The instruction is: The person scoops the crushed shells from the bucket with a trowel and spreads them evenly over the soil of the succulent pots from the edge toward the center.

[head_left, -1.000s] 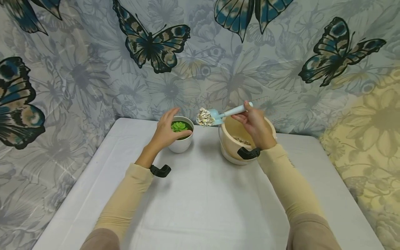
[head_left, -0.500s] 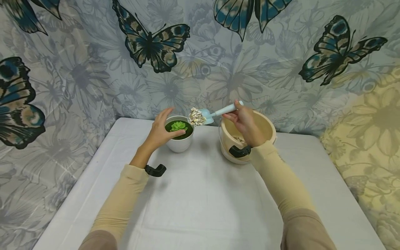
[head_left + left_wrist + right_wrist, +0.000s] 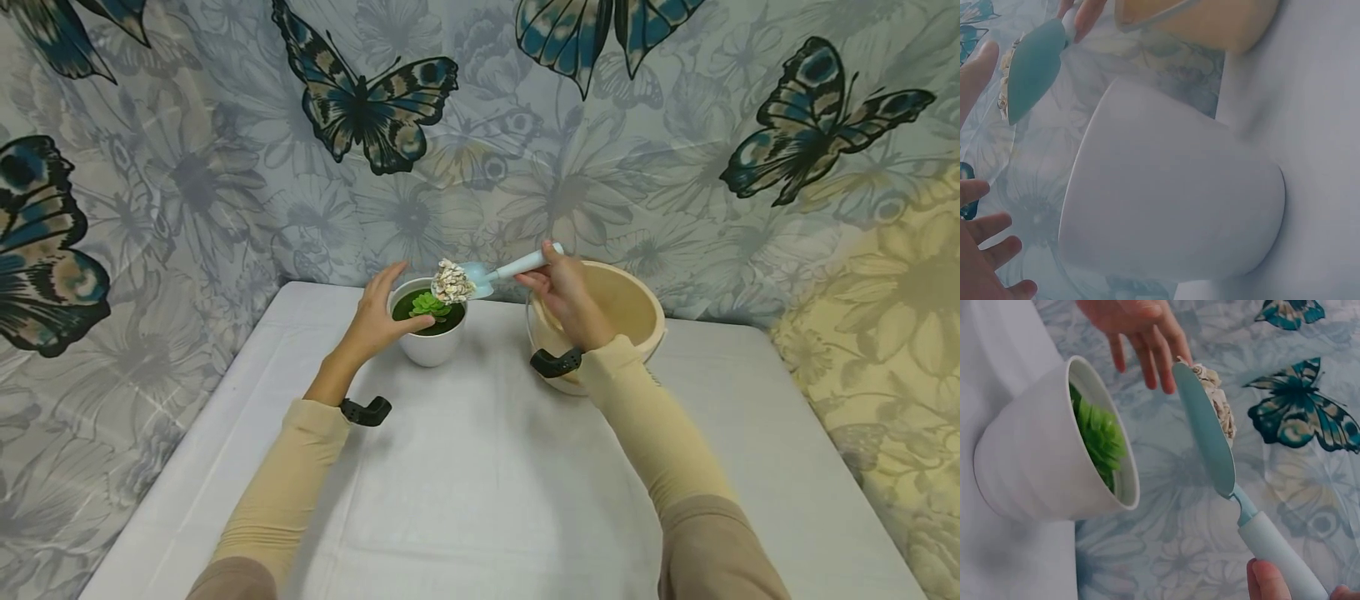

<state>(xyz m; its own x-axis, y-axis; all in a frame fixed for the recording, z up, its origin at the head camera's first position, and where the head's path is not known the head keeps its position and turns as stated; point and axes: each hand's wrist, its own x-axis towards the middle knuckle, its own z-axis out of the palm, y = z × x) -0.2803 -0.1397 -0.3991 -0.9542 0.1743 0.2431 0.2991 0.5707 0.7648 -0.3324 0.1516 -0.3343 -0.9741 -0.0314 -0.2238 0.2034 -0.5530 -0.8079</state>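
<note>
My right hand (image 3: pixel 572 302) grips the pale handle of a light-blue trowel (image 3: pixel 481 280). On its blade lies a heap of small whitish and brown shell-like pieces (image 3: pixel 452 282). In the head view the blade overlaps the back right rim of a white pot (image 3: pixel 431 348); the right wrist view shows it raised above the pot's mouth. A bright green succulent (image 3: pixel 1099 434) grows from the pot's middle. My left hand (image 3: pixel 377 312) curves loosely at the pot's left side, thumb and fingers spread, holding nothing. The left wrist view shows its fingers apart from the pot (image 3: pixel 1166 187).
A cream bucket (image 3: pixel 633 292) with a wire handle stands right of the pot, partly behind my right hand and forearm. Both stand near the back of the white-covered table (image 3: pixel 480 467). A butterfly-patterned cloth (image 3: pixel 480 167) hangs close behind.
My right hand has carried the loaded trowel left from in front of the bucket to above the pot. My left hand has shifted slightly left, uncovering more of the pot's rim.
</note>
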